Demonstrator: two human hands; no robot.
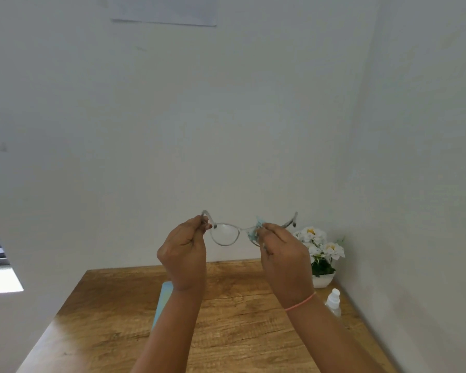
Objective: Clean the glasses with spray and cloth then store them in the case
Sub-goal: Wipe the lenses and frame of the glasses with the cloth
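I hold a pair of pale clear-framed glasses (225,234) up in front of the white wall, above the wooden table (113,319). My left hand (184,254) grips the left temple near the hinge. My right hand (283,257) pinches a light blue cloth (254,232) over the right lens, which the cloth and fingers mostly hide. The left lens is uncovered. A white spray bottle (333,301) stands on the table at the right, by my right wrist. A light blue flat thing (162,300), perhaps the case, lies on the table behind my left forearm.
A white pot of white flowers (320,254) stands in the table's far right corner against the wall. Walls close the table at the back and right. A window opening (0,275) is at the left edge.
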